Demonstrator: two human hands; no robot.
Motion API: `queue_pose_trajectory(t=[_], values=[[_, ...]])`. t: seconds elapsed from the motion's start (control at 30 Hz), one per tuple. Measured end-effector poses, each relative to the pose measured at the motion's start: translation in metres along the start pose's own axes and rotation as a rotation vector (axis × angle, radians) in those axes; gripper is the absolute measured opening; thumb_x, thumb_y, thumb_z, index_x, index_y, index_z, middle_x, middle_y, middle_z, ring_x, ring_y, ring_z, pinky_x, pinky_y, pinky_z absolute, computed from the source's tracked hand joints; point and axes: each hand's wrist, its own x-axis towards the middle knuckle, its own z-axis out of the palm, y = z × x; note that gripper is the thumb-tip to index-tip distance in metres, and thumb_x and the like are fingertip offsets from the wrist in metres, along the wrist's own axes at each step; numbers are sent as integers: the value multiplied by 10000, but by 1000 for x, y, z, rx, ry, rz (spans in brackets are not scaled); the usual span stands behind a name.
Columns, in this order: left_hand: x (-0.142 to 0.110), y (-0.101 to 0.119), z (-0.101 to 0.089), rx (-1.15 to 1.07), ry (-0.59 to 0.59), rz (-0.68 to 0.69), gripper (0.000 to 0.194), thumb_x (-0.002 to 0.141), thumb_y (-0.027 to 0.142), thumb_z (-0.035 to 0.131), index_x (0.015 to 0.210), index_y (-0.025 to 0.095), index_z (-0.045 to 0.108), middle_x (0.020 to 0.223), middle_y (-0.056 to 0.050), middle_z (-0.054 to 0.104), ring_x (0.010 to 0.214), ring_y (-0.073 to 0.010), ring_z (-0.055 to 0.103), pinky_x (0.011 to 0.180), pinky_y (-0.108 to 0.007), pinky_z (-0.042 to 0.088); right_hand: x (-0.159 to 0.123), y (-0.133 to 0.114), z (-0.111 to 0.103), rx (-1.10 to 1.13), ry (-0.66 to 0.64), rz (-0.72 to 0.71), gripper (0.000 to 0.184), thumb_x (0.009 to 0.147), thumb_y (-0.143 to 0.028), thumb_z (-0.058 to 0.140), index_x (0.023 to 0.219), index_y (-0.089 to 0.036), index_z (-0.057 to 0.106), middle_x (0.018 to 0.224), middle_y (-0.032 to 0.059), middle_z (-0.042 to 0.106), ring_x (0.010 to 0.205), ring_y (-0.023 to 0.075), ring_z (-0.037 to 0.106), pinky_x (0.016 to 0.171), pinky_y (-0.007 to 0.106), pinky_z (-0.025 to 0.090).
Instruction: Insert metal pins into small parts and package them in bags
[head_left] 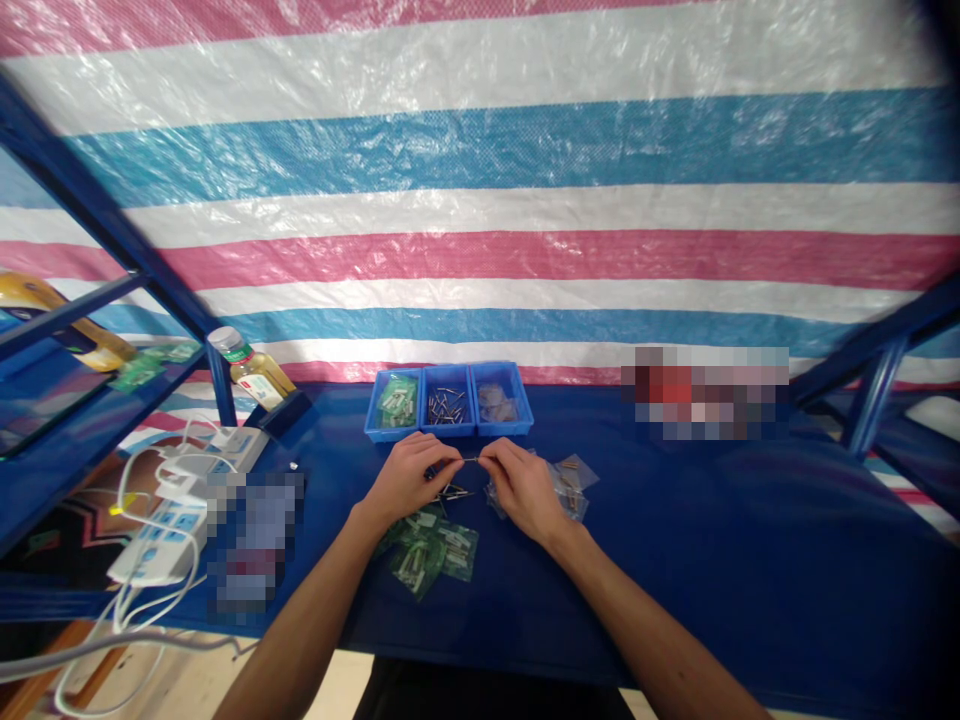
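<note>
Pinching metal pin (471, 459) in fingers (450, 456) of left hand (409, 478), right hand (523, 488); blue table (712, 560), striped tarp (480, 150) behind

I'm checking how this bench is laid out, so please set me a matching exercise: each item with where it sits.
Items:
1. Green packets
2. Small metal pins
3. Clear plastic bags
4. White power strip

Places:
A. Right blue bin
B. Left blue bin
C. Left side of the blue table
D. Middle blue bin

Pairs: 1-B, 2-D, 3-A, 4-C
</note>
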Motion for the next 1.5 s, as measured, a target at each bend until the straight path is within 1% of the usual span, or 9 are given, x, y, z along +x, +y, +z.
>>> queue_pose_trajectory(t=[0.17, 0.47, 0.7, 0.9, 1.1, 1.27, 1.4, 1.47, 1.5], values=[[0, -1, -1, -15, -13, -8, 128, 1006, 276, 609, 978, 185, 695, 814, -26, 697, 766, -154, 612, 765, -312, 451, 0, 1, 1, 36, 5, 3, 127, 1047, -223, 484, 1008, -242, 603, 933, 29, 683, 817, 191, 650, 764, 299, 462], [-1, -1, 0, -24, -8, -4, 128, 1006, 277, 604, 981, 188, 693, 814, -27, 696, 766, -156, 612, 763, -315, 450, -1, 1, 1, 66, 9, -14, 142, 1036, -202, 477, 982, -247, 600, 910, 29, 674, 807, 190, 650, 761, 294, 474], [-1, -1, 2, -15, -10, 11, 118, 1001, 265, 605, 980, 188, 692, 815, -29, 700, 767, -159, 617, 764, -320, 459, -1, 1, 2, 77, -2, -19, 140, 1030, -192, 474, 1000, -245, 600, 911, 32, 668, 796, 189, 639, 748, 297, 477], [0, 1, 4, -12, -2, 59, 135, 1004, 247, 581, 976, 173, 691, 831, -50, 719, 777, -167, 635, 745, -324, 472, -1, -1, 1, 96, 6, -29, 164, 1048, -210, 449, 1025, -244, 608, 916, 38, 672, 818, 194, 647, 766, 299, 487], [0, 3, 6, -22, 1, 66, 146, 1005, 244, 569, 1016, 180, 700, 845, -61, 724, 789, -176, 652, 765, -339, 498, -1, -4, 0, 89, -17, -25, 193, 1069, -260, 435, 1067, -248, 628, 934, 52, 686, 842, 205, 659, 784, 314, 505], [0, 3, 8, -19, 6, 70, 146, 1000, 243, 583, 1042, 187, 711, 885, -69, 737, 811, -179, 673, 778, -337, 523, -1, -5, 4, 36, -34, -47, 247, 1082, -310, 429, 1045, -236, 662, 897, 58, 686, 820, 206, 658, 749, 314, 500], [-1, 0, 9, -12, 57, 30, 131, 989, 264, 624, 1021, 197, 732, 890, -56, 753, 808, -175, 680, 785, -328, 540, -1, -3, 4, 8, -11, -5, 255, 1083, -316, 429, 1008, -233, 659, 908, 59, 700, 847, 215, 667, 773, 324, 495], [-1, -3, 9, -13, 124, -38, 130, 985, 279, 638, 1010, 208, 744, 904, -47, 762, 806, -172, 685, 786, -323, 551, -1, -2, 3, 17, 22, 28, 234, 1081, -316, 435, 1049, -233, 651, 961, 64, 713, 892, 220, 675, 805, 330, 499], [0, -5, 9, -6, 180, -93, 132, 985, 286, 642, 1002, 214, 751, 906, -41, 766, 803, -170, 688, 785, -323, 557, -1, -2, 2, 23, 40, 42, 224, 1080, -317, 440, 1070, -232, 647, 979, 65, 716, 907, 222, 677, 816, 332, 499]])
